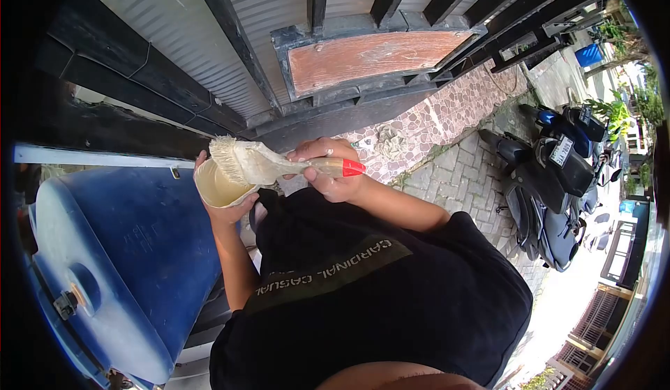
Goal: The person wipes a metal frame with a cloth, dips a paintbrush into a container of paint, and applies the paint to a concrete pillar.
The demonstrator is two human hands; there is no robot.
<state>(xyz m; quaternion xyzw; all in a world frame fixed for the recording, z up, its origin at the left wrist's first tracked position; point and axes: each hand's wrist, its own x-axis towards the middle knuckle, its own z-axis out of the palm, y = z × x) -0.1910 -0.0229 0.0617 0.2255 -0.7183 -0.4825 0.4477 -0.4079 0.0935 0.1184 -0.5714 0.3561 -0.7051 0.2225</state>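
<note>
My left hand (234, 212) is wrapped round a cup (215, 186) whose inside is coated cream, with the thumb at the near side and fingertips showing past the far rim. In my right hand (338, 188) is a wide paintbrush (259, 164), gripped by its wooden, red-tipped handle. Dried pale paint cakes the brush's ferrule and bristles. The bristle end lies over the cup's mouth and hides part of it. Pale specks mark the fingers of my right hand.
A dark metal fence with an orange-brown panel (377, 58) stands ahead. To the left is a large blue plastic container (132, 243). A crumpled pale cloth (391, 143) lies on the stone-patterned paving (447, 107). Parked motorcycles (548, 181) stand on the right.
</note>
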